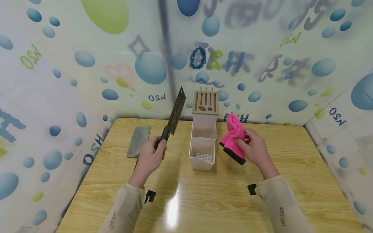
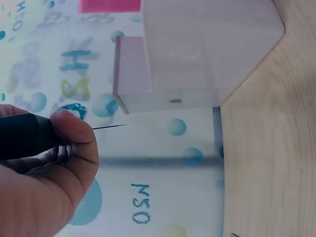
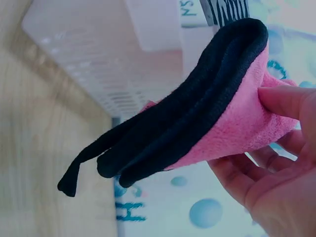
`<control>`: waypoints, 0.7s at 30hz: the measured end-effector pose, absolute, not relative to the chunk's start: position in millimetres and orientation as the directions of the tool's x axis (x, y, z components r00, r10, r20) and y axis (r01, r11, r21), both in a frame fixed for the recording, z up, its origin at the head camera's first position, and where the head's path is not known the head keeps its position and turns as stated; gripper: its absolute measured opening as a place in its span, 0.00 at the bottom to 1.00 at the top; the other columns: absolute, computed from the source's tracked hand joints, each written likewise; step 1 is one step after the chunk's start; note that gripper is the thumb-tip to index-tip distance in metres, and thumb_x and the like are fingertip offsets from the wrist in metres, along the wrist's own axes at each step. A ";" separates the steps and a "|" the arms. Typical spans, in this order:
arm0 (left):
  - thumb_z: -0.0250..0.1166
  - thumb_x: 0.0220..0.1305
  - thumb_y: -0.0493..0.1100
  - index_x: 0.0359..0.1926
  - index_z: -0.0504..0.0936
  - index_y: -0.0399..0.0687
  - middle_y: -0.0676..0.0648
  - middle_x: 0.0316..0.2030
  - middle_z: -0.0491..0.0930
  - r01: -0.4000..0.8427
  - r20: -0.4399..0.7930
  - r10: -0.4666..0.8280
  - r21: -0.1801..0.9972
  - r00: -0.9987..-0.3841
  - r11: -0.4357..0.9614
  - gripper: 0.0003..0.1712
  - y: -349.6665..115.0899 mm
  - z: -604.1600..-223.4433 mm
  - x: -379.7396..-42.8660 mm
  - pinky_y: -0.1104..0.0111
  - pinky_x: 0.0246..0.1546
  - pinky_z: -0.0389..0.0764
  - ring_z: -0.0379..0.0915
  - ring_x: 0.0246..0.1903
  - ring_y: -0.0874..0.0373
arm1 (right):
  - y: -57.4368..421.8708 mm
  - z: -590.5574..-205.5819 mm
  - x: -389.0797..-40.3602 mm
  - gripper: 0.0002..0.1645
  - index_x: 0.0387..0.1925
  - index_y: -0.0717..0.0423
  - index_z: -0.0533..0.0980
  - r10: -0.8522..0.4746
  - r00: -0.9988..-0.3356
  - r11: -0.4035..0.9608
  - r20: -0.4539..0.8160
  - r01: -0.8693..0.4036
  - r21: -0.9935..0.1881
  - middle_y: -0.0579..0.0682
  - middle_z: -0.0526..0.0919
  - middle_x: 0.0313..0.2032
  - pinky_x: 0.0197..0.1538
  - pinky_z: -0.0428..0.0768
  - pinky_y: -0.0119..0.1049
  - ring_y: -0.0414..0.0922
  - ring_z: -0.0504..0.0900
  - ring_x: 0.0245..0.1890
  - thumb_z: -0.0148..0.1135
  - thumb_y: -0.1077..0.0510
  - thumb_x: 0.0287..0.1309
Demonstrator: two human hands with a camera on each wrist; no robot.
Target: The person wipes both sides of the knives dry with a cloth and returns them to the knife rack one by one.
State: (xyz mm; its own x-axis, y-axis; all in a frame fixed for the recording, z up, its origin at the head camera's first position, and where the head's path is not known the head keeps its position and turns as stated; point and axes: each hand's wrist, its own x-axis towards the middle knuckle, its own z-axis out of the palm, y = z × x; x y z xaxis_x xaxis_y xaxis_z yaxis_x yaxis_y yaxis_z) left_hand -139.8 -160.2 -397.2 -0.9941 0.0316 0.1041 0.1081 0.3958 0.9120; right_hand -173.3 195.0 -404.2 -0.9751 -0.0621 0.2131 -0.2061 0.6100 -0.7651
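Observation:
My left hand [image 1: 151, 155] grips the black handle [image 2: 27, 136] of a cleaver [image 1: 176, 111], its broad dark blade raised and pointing up and away. In the left wrist view only a thin line of that blade shows. My right hand [image 1: 254, 145] pinches a bunched pink cloth [image 1: 235, 134] with a black edge; its folded border [image 3: 187, 108] faces the right wrist camera. Between the hands stands a white knife holder [image 1: 203, 149] with a slotted brown top [image 1: 205, 102] at the back and two open compartments in front.
A second cleaver [image 1: 138, 142] lies flat on the wooden table [image 1: 204, 200], left of the holder and partly behind my left hand. A patterned wall covering [image 1: 247, 42] rises right behind the table's far edge and along both sides.

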 end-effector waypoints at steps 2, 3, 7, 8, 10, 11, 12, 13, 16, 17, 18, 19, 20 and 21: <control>0.54 0.81 0.45 0.44 0.80 0.38 0.44 0.23 0.75 0.135 0.129 0.041 0.917 -0.991 0.375 0.15 -156.4 -393.1 -136.2 0.65 0.20 0.74 0.71 0.19 0.55 | 189.4 -400.5 -173.7 0.21 0.60 0.66 0.77 -0.066 -0.965 0.605 0.254 -0.241 -0.758 0.65 0.81 0.51 0.49 0.84 0.46 0.61 0.83 0.48 0.65 0.66 0.67; 0.56 0.80 0.45 0.44 0.80 0.37 0.44 0.23 0.75 0.138 0.131 0.045 0.922 -0.990 0.362 0.14 -154.5 -391.3 -134.2 0.66 0.20 0.73 0.71 0.19 0.56 | 186.4 -398.6 -173.7 0.20 0.59 0.66 0.78 -0.071 -0.959 0.600 0.273 -0.260 -0.757 0.64 0.81 0.50 0.47 0.84 0.43 0.60 0.83 0.47 0.65 0.67 0.66; 0.62 0.76 0.42 0.46 0.81 0.36 0.46 0.22 0.74 0.143 0.130 0.062 0.935 -0.990 0.324 0.11 -145.7 -386.2 -127.5 0.67 0.20 0.72 0.70 0.19 0.57 | 175.3 -390.4 -173.1 0.20 0.58 0.66 0.78 -0.092 -0.941 0.580 0.325 -0.316 -0.751 0.63 0.81 0.48 0.47 0.85 0.44 0.59 0.83 0.47 0.66 0.67 0.66; 0.62 0.75 0.42 0.47 0.81 0.36 0.47 0.22 0.74 0.143 0.128 0.066 0.938 -0.990 0.316 0.11 -143.4 -385.9 -126.6 0.67 0.20 0.72 0.70 0.19 0.57 | 172.7 -388.2 -172.9 0.19 0.57 0.66 0.78 -0.095 -0.938 0.577 0.334 -0.325 -0.749 0.63 0.80 0.48 0.47 0.85 0.47 0.59 0.83 0.47 0.66 0.67 0.66; 0.63 0.75 0.41 0.48 0.81 0.36 0.47 0.21 0.74 0.152 0.135 0.078 0.942 -0.988 0.300 0.11 -138.3 -385.8 -126.0 0.68 0.19 0.71 0.70 0.19 0.57 | 167.9 -383.7 -173.1 0.18 0.57 0.65 0.78 -0.096 -0.931 0.583 0.353 -0.340 -0.738 0.62 0.79 0.48 0.48 0.85 0.53 0.58 0.82 0.47 0.65 0.67 0.66; 0.62 0.75 0.40 0.48 0.81 0.35 0.47 0.21 0.74 0.161 0.142 0.084 0.944 -0.986 0.289 0.11 -135.8 -386.0 -126.2 0.68 0.20 0.71 0.70 0.19 0.57 | 165.7 -381.3 -173.3 0.18 0.57 0.65 0.78 -0.095 -0.926 0.585 0.365 -0.349 -0.732 0.62 0.79 0.48 0.48 0.84 0.55 0.58 0.81 0.47 0.65 0.66 0.66; 0.62 0.75 0.40 0.48 0.81 0.35 0.47 0.21 0.74 0.168 0.150 0.088 0.946 -0.985 0.277 0.11 -133.4 -386.5 -126.4 0.68 0.19 0.71 0.70 0.18 0.57 | 163.8 -379.2 -173.8 0.17 0.56 0.65 0.78 -0.093 -0.921 0.588 0.378 -0.357 -0.726 0.61 0.79 0.48 0.48 0.84 0.56 0.58 0.81 0.47 0.65 0.66 0.66; 0.62 0.75 0.40 0.48 0.81 0.35 0.47 0.21 0.74 0.177 0.157 0.095 0.948 -0.983 0.266 0.10 -130.9 -387.3 -127.1 0.68 0.19 0.71 0.70 0.18 0.57 | 162.0 -377.7 -174.6 0.17 0.55 0.65 0.78 -0.092 -0.915 0.590 0.393 -0.367 -0.719 0.62 0.80 0.48 0.48 0.83 0.56 0.58 0.81 0.47 0.65 0.66 0.66; 0.61 0.76 0.39 0.47 0.81 0.34 0.48 0.21 0.74 0.188 0.166 0.117 0.958 -0.979 0.218 0.10 -124.1 -389.4 -128.6 0.69 0.18 0.71 0.70 0.17 0.58 | 157.1 -373.0 -177.1 0.16 0.55 0.65 0.79 -0.089 -0.899 0.596 0.429 -0.393 -0.700 0.63 0.82 0.49 0.48 0.83 0.57 0.58 0.81 0.46 0.65 0.66 0.67; 0.60 0.76 0.39 0.47 0.80 0.33 0.48 0.21 0.74 0.191 0.168 0.125 0.960 -0.978 0.203 0.10 -122.0 -389.9 -128.7 0.70 0.18 0.71 0.70 0.17 0.59 | 155.8 -371.9 -178.0 0.17 0.55 0.65 0.79 -0.089 -0.894 0.598 0.439 -0.400 -0.694 0.63 0.82 0.49 0.48 0.83 0.57 0.58 0.81 0.45 0.65 0.65 0.67; 0.60 0.76 0.39 0.46 0.80 0.33 0.48 0.21 0.74 0.190 0.167 0.132 0.963 -0.977 0.189 0.10 -120.0 -390.5 -128.8 0.70 0.18 0.71 0.70 0.17 0.59 | 154.6 -371.2 -179.2 0.17 0.55 0.66 0.79 -0.090 -0.890 0.601 0.447 -0.406 -0.688 0.63 0.83 0.49 0.48 0.83 0.57 0.58 0.82 0.45 0.65 0.65 0.67; 0.59 0.76 0.39 0.44 0.79 0.33 0.48 0.21 0.74 0.191 0.167 0.140 0.965 -0.976 0.179 0.10 -117.9 -390.7 -128.6 0.70 0.18 0.71 0.70 0.17 0.59 | 153.4 -370.4 -180.3 0.18 0.56 0.66 0.79 -0.093 -0.886 0.605 0.455 -0.413 -0.681 0.63 0.83 0.50 0.48 0.84 0.57 0.58 0.82 0.45 0.65 0.65 0.67; 0.59 0.76 0.39 0.43 0.79 0.33 0.48 0.21 0.74 0.191 0.168 0.144 0.967 -0.975 0.169 0.10 -116.1 -390.9 -128.3 0.70 0.18 0.71 0.70 0.17 0.59 | 152.3 -369.6 -181.4 0.19 0.57 0.66 0.78 -0.095 -0.881 0.606 0.464 -0.421 -0.675 0.64 0.83 0.51 0.48 0.84 0.57 0.58 0.82 0.45 0.65 0.65 0.67; 0.59 0.77 0.39 0.43 0.79 0.33 0.47 0.21 0.74 0.192 0.170 0.145 0.968 -0.975 0.161 0.11 -114.4 -391.0 -127.8 0.70 0.18 0.71 0.70 0.17 0.60 | 151.1 -368.9 -182.5 0.19 0.58 0.66 0.78 -0.098 -0.873 0.608 0.477 -0.432 -0.666 0.64 0.83 0.51 0.47 0.84 0.56 0.58 0.82 0.44 0.65 0.65 0.67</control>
